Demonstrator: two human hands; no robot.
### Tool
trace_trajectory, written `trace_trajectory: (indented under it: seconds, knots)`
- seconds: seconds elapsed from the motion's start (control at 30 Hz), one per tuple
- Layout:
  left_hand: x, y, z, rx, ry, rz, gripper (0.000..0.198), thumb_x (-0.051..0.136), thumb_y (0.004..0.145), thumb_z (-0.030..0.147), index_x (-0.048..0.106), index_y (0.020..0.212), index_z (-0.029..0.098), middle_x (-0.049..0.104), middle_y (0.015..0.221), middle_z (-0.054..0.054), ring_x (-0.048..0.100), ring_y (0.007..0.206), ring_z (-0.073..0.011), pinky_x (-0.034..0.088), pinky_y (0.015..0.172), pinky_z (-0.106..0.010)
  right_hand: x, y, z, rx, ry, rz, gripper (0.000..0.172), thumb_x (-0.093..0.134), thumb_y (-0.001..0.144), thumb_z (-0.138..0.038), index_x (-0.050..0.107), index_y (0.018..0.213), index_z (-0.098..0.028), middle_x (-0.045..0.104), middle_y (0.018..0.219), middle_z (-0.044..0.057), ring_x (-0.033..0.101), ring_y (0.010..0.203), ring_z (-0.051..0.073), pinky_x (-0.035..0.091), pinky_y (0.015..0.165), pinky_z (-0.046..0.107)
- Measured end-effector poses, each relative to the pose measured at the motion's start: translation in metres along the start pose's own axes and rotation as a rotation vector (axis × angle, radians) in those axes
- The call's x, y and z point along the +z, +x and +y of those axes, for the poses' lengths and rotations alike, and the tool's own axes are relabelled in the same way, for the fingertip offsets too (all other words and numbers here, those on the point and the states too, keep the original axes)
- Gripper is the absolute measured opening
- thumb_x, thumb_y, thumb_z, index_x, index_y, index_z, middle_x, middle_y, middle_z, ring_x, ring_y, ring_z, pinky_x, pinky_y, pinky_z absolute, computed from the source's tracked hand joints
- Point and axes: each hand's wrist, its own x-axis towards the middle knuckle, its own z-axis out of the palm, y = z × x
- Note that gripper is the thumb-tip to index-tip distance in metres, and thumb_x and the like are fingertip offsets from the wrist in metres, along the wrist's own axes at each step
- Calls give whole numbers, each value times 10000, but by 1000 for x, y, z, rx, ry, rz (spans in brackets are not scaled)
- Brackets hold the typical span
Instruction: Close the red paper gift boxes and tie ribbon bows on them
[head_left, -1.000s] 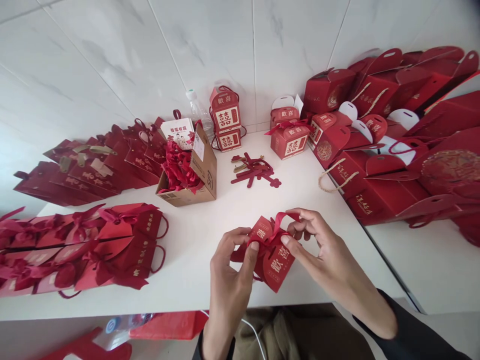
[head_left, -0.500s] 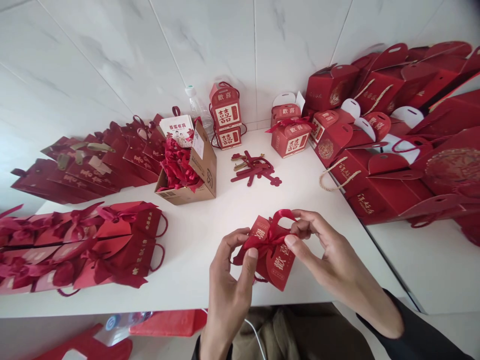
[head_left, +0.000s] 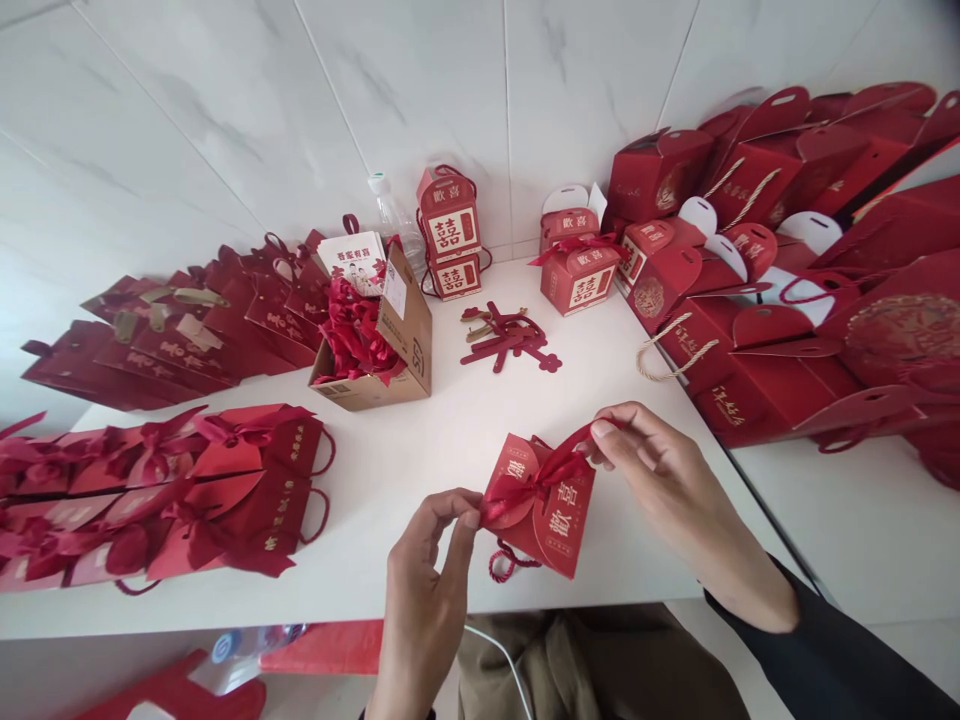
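A small red gift box (head_left: pixel 559 535) with gold characters stands on the white table in front of me. Across its top runs a red ribbon (head_left: pixel 536 487), knotted in the middle. My left hand (head_left: pixel 435 565) pinches the ribbon's left end between thumb and fingertips at the box's side. On the other side, my right hand (head_left: pixel 652 465) pinches the right end and holds it out, up and to the right. A dark red cord loop (head_left: pixel 510 565) hangs out at the box's near left corner.
Behind the box lie several flat red strips (head_left: pixel 510 340) in a pile. A cardboard box (head_left: pixel 405 385) of red ribbons stands to the left, with bow-topped boxes in a red bag (head_left: pixel 289 470) nearer. Red boxes (head_left: pixel 757 390) crowd the right; a plastic bottle (head_left: pixel 386 210) stands at the wall.
Both hands have moved apart, drawing the ribbon ends outward. The loop near my right hand has straightened, and my left hand has shifted off the box to the left.
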Motion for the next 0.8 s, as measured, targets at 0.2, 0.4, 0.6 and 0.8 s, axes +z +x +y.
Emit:
trace_trajectory:
  seconds: [0.2, 0.4, 0.6, 0.8]
  knots:
    - [0, -5, 2, 52, 8, -42, 207, 699, 925, 442, 691, 962, 239, 725, 1192, -75, 682, 1136, -240, 548, 943, -331, -1, 2, 4, 3, 29, 11, 299, 650, 1024, -522, 638, 930, -239, 652, 806, 3, 596, 775, 190, 512, 724, 246]
    - [1, -6, 3, -49, -63, 40, 273, 659, 945, 489, 653, 892, 221, 745, 1157, -95, 687, 1109, -244, 541, 919, -340, 0, 4, 3, 14, 27, 36, 309, 616, 1045, -532, 620, 954, -237, 634, 797, 3, 582, 772, 199, 487, 713, 275]
    - [-1, -4, 10, 80, -6, 45, 239, 604, 986, 450, 624, 1143, 271, 691, 1275, -65, 644, 1172, -233, 502, 1002, -385, -1, -3, 2, 10, -101, -65, 268, 600, 1049, -522, 599, 1124, -265, 676, 935, 6, 623, 863, 224, 487, 769, 319]
    - [9, 12, 16, 357, 266, -34, 89, 634, 971, 288, 704, 1027, 286, 696, 994, -11, 622, 947, -170, 533, 752, -255, 3, -16, 1, -183, -337, -15, 259, 625, 1020, -378, 589, 1269, -317, 663, 1012, -24, 625, 934, 206, 465, 856, 327]
